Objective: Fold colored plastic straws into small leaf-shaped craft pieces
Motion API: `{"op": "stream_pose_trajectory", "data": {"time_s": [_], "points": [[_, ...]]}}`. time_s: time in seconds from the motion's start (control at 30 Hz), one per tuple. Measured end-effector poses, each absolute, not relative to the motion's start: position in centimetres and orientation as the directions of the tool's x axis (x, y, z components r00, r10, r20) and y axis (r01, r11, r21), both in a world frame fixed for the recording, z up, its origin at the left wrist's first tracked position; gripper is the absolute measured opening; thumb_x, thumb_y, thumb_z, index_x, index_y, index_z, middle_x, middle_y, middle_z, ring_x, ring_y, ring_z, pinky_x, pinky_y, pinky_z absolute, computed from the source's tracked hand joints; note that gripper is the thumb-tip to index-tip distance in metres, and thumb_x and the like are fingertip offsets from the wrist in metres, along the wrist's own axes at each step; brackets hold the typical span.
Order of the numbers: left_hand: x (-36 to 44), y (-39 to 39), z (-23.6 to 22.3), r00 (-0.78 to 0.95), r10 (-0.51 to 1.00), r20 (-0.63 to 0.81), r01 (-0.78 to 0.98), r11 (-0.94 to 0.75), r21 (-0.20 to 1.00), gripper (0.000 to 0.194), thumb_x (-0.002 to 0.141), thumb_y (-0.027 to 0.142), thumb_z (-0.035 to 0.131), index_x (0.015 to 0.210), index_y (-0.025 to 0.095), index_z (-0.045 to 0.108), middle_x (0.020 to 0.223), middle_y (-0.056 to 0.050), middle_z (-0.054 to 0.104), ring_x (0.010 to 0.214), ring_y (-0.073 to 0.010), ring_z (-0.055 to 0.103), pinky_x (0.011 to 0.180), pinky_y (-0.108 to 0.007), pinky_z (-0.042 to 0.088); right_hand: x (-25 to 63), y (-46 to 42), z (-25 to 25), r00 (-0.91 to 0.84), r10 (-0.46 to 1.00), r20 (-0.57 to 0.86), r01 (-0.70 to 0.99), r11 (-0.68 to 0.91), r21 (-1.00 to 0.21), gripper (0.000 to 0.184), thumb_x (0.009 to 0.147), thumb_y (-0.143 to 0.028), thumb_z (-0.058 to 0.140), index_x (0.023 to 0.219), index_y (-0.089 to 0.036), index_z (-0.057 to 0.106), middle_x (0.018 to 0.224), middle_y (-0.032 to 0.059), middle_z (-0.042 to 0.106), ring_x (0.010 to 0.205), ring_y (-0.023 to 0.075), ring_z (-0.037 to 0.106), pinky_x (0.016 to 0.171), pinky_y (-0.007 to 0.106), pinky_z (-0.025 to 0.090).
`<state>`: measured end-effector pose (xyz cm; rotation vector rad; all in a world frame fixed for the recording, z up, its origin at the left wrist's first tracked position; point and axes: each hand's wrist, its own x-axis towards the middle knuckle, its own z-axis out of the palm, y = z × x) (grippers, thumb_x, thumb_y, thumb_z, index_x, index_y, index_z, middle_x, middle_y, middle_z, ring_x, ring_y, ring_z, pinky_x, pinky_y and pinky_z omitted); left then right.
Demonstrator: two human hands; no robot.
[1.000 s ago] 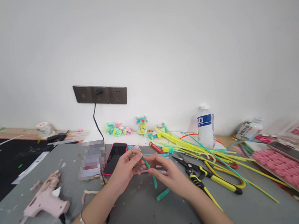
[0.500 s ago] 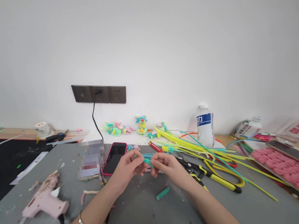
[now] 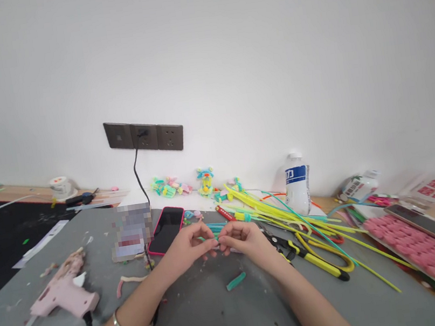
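Note:
My left hand [image 3: 195,246] and my right hand [image 3: 242,240] meet fingertip to fingertip above the grey mat [image 3: 208,322]. Both are closed in a pinch on a small teal pipe cleaner piece [image 3: 214,236], mostly covered by the fingers. Below them lies a separate short teal pipe cleaner piece [image 3: 236,281], flat on the mat. Just beyond my left wrist is a phone with a pink edge [image 3: 167,229]. Black and yellow pliers [image 3: 318,262] rest beside my right forearm.
A pink glue gun [image 3: 63,295] with a black cable lies at left. Yellow pipe cleaners [image 3: 267,207] spread to the right, near a white bottle [image 3: 298,186]. Small pipe cleaner figures [image 3: 205,182] stand by the wall. A pink bundle [image 3: 427,251] sits at far right.
My fingertips have drawn closer together, and less of the teal piece shows between them. Things on the mat stay in place.

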<state>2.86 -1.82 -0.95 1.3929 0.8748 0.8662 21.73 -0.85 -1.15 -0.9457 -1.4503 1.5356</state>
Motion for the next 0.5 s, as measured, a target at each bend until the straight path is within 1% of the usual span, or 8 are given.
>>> {"op": "stream_pose_trajectory", "data": {"time_s": [0.1,0.23,0.27,0.33,0.4,0.5], "points": [[2.86,-1.73,-1.37,0.467,0.884,0.009,0.016,-0.019,1.0,0.03,0.081,0.044,0.068,0.08,0.016,0.058,0.073,-0.003,0.069,0.06,-0.0126,0.062,0.057,-0.023,0.047,21.63,-0.97,-1.12,-0.399,0.917,-0.002,-0.059,-0.027,-0.998,0.031,0.069,-0.043,0.081,0.073,-0.015,0.068,0.065,0.0016,0.07,0.055,0.0127,0.063,0.059,0.027,0.053],[2.72,-1.73,-1.22,0.484,0.875,-0.031,-0.012,0.042,0.999,0.03,0.082,0.044,0.068,0.077,0.016,0.057,0.07,-0.002,0.068,0.061,-0.0124,0.062,0.056,-0.022,0.047,21.67,-1.07,-0.97,-0.383,0.924,0.004,-0.065,-0.023,-0.998,0.03,0.07,-0.042,0.08,0.078,-0.015,0.068,0.068,0.0024,0.071,0.059,0.014,0.067,0.064,0.029,0.055],[2.62,-1.76,-1.06,0.498,0.865,-0.057,-0.02,0.077,0.997,0.03,0.081,0.044,0.069,0.076,0.016,0.057,0.071,-0.002,0.068,0.062,-0.0122,0.062,0.056,-0.022,0.047,21.71,-1.08,-0.91,-0.389,0.921,0.004,-0.075,-0.027,-0.997,0.03,0.07,-0.041,0.08,0.077,-0.015,0.067,0.068,0.002,0.071,0.059,0.0141,0.067,0.064,0.029,0.055],[2.38,-1.85,-0.73,0.549,0.826,-0.128,-0.056,0.189,0.98,0.03,0.081,0.042,0.071,0.075,0.016,0.057,0.079,-0.003,0.07,0.065,-0.0115,0.063,0.057,-0.022,0.047,21.84,-1.11,-0.82,-0.416,0.91,0.003,-0.092,-0.039,-0.995,0.029,0.071,-0.039,0.08,0.075,-0.015,0.064,0.066,0.0016,0.07,0.059,0.0136,0.067,0.063,0.027,0.055],[2.12,-1.99,-0.51,0.62,0.756,-0.208,-0.072,0.319,0.945,0.03,0.078,0.041,0.074,0.076,0.016,0.058,0.085,-0.003,0.07,0.067,-0.0115,0.064,0.06,-0.023,0.049,22.05,-1.15,-0.8,-0.459,0.888,-0.015,-0.092,-0.064,-0.994,0.028,0.072,-0.037,0.08,0.074,-0.015,0.063,0.064,0.0019,0.071,0.057,0.0134,0.067,0.061,0.026,0.053],[1.92,-2.16,-0.52,0.689,0.665,-0.289,-0.026,0.421,0.907,0.031,0.074,0.042,0.077,0.078,0.016,0.061,0.079,-0.002,0.067,0.065,-0.0118,0.062,0.057,-0.024,0.048,22.41,-1.26,-0.84,-0.529,0.845,-0.073,-0.051,-0.118,-0.992,0.028,0.071,-0.037,0.081,0.074,-0.015,0.064,0.061,0.0017,0.07,0.052,0.012,0.064,0.054,0.023,0.05]]}}
